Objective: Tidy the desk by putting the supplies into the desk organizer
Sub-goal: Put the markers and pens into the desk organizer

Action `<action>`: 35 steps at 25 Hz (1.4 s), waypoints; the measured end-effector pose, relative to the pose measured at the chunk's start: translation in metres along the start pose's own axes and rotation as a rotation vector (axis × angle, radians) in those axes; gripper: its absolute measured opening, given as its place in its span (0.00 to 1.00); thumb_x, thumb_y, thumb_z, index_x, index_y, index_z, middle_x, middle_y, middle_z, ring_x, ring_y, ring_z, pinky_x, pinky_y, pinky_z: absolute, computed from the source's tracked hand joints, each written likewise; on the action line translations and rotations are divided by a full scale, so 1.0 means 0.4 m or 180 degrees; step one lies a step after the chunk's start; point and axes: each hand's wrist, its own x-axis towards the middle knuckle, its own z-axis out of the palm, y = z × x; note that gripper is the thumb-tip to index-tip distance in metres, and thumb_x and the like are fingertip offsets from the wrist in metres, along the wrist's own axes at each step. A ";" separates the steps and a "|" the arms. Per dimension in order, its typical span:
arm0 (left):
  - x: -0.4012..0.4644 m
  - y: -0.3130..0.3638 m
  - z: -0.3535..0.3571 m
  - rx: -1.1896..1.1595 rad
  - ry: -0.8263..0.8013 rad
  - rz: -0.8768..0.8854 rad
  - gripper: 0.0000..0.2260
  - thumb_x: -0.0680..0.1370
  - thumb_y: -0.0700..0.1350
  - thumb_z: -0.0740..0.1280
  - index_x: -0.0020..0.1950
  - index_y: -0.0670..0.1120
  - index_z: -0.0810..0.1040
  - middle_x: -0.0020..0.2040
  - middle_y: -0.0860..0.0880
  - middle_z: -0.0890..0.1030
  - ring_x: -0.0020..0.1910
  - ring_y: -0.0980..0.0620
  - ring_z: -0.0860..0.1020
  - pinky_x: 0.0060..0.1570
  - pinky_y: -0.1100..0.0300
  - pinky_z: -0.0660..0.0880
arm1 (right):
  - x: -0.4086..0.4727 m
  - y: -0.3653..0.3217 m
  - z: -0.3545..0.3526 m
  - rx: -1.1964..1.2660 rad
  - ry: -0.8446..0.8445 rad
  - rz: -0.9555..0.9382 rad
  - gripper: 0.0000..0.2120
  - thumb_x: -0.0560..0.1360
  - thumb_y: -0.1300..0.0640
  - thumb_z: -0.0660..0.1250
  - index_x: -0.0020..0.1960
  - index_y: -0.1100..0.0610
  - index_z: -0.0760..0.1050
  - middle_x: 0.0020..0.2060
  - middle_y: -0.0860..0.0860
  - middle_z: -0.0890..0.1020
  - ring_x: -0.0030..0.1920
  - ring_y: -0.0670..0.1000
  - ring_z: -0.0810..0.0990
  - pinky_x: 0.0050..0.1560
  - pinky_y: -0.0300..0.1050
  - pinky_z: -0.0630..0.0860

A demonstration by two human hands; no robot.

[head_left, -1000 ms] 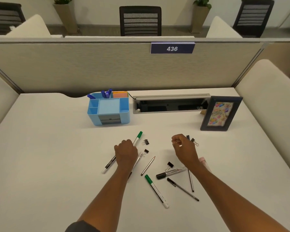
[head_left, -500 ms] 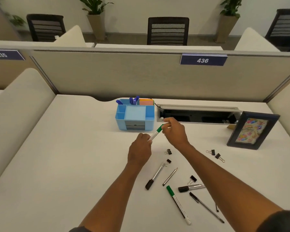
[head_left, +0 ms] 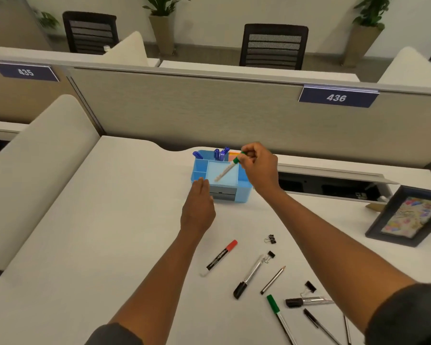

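Pinching the green-capped marker near its cap, the right hand holds it tilted, tip down, over the wide front compartment of the blue desk organizer. The left hand holds nothing, its fingers straight and together, fingertips touching the organizer's front left corner. On the white desk nearer the person lie a red-capped marker, a black-capped marker, a pencil and several binder clips.

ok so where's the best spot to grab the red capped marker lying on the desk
Pinch the black-and-white marker with the red cap mid-barrel, on the black labelled part, from above. It lies flat and diagonal with bare white desk all round, so fingers fit either side. The left hand is nearest.
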 end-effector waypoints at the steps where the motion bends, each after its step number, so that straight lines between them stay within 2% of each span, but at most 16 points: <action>1: 0.009 -0.014 0.000 0.0095 -0.0077 0.0057 0.25 0.83 0.44 0.58 0.78 0.45 0.53 0.79 0.47 0.55 0.78 0.49 0.52 0.72 0.55 0.60 | 0.022 -0.011 0.013 0.0017 0.0047 -0.0086 0.03 0.74 0.61 0.71 0.47 0.58 0.78 0.38 0.51 0.83 0.40 0.48 0.82 0.43 0.39 0.79; 3: 0.019 -0.028 0.001 0.0219 -0.0228 0.0157 0.27 0.83 0.45 0.58 0.79 0.45 0.50 0.80 0.47 0.51 0.78 0.49 0.48 0.73 0.55 0.56 | 0.058 -0.029 0.044 0.0043 0.0083 -0.0249 0.03 0.74 0.62 0.71 0.47 0.59 0.78 0.38 0.50 0.82 0.39 0.45 0.81 0.43 0.38 0.79; 7: 0.018 -0.043 0.013 0.0375 -0.0218 0.0304 0.29 0.82 0.45 0.60 0.79 0.46 0.49 0.80 0.47 0.50 0.78 0.49 0.47 0.73 0.56 0.54 | 0.096 -0.037 0.120 -0.0093 -0.0046 -0.0511 0.02 0.75 0.63 0.70 0.46 0.59 0.77 0.39 0.50 0.82 0.39 0.44 0.80 0.41 0.31 0.76; 13: 0.021 -0.063 0.034 0.0285 -0.0142 0.0331 0.29 0.82 0.44 0.60 0.79 0.46 0.49 0.80 0.48 0.51 0.78 0.51 0.48 0.73 0.58 0.53 | 0.116 0.007 0.219 -0.0712 -0.0404 -0.0627 0.01 0.75 0.61 0.69 0.46 0.58 0.77 0.40 0.52 0.81 0.39 0.47 0.77 0.39 0.33 0.73; 16: 0.024 -0.064 0.040 0.0212 -0.0121 0.0298 0.29 0.82 0.44 0.60 0.79 0.46 0.50 0.80 0.48 0.51 0.78 0.51 0.48 0.73 0.57 0.55 | 0.133 0.025 0.243 -0.1163 -0.0595 -0.0623 0.04 0.76 0.57 0.69 0.51 0.56 0.78 0.45 0.53 0.81 0.46 0.48 0.75 0.42 0.40 0.73; 19: 0.025 -0.060 0.038 0.0112 -0.0129 0.0262 0.29 0.82 0.43 0.60 0.79 0.47 0.50 0.80 0.49 0.50 0.78 0.51 0.47 0.75 0.55 0.58 | 0.151 0.040 0.262 -0.1592 -0.0723 -0.0584 0.08 0.76 0.55 0.70 0.54 0.54 0.79 0.50 0.55 0.79 0.51 0.51 0.74 0.47 0.43 0.72; 23: 0.025 -0.060 0.040 0.0031 -0.0154 0.0272 0.29 0.82 0.43 0.61 0.79 0.47 0.50 0.80 0.49 0.50 0.78 0.51 0.47 0.75 0.54 0.56 | 0.163 0.060 0.275 -0.1991 -0.0920 -0.0684 0.07 0.75 0.54 0.70 0.53 0.52 0.79 0.51 0.54 0.79 0.55 0.52 0.72 0.47 0.42 0.67; 27: 0.023 -0.061 0.043 0.0025 -0.0109 0.0271 0.29 0.82 0.44 0.60 0.79 0.47 0.50 0.80 0.49 0.50 0.78 0.51 0.47 0.74 0.56 0.53 | 0.164 0.059 0.278 -0.2061 -0.1034 -0.0668 0.10 0.76 0.55 0.68 0.56 0.55 0.79 0.54 0.56 0.78 0.57 0.54 0.72 0.51 0.46 0.70; 31: 0.020 -0.062 0.047 -0.0001 -0.0120 0.0281 0.29 0.81 0.43 0.61 0.79 0.47 0.50 0.80 0.49 0.50 0.78 0.51 0.47 0.75 0.55 0.54 | 0.162 0.055 0.269 -0.1877 -0.1077 -0.0560 0.15 0.76 0.55 0.69 0.63 0.53 0.76 0.61 0.56 0.76 0.61 0.56 0.73 0.57 0.48 0.73; 35: 0.023 -0.057 0.038 0.0051 -0.0178 0.0254 0.30 0.82 0.43 0.60 0.79 0.47 0.49 0.80 0.49 0.48 0.78 0.52 0.45 0.74 0.57 0.53 | 0.157 0.057 0.230 -0.1669 -0.0933 -0.0677 0.16 0.76 0.56 0.69 0.63 0.52 0.75 0.60 0.53 0.79 0.60 0.52 0.74 0.56 0.45 0.72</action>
